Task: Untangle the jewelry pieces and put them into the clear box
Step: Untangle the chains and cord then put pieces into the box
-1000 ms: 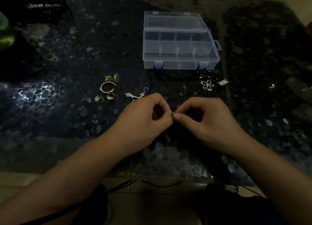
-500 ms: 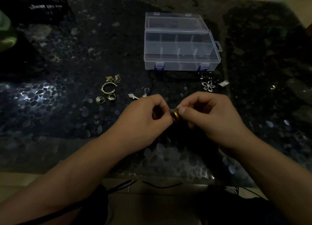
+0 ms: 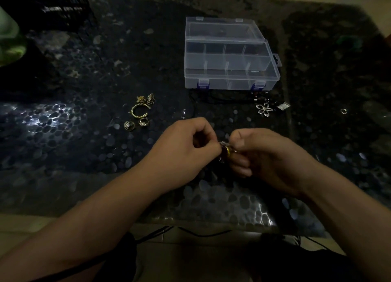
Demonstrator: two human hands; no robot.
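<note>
tabletop (image 3: 88, 146): dark, glossy, pebble-textured | clear box (image 3: 230, 70): open, transparent plastic, divided compartments, well beyond our hands | left hand (image 3: 182, 152) and right hand (image 3: 268, 157): each grip pinched narrow on a small gold ring tangle (image 3: 226, 149) between fingertips | gold bangle (image 3: 138, 110), silver flower pendant (image 3: 263, 109) lying loose
</note>
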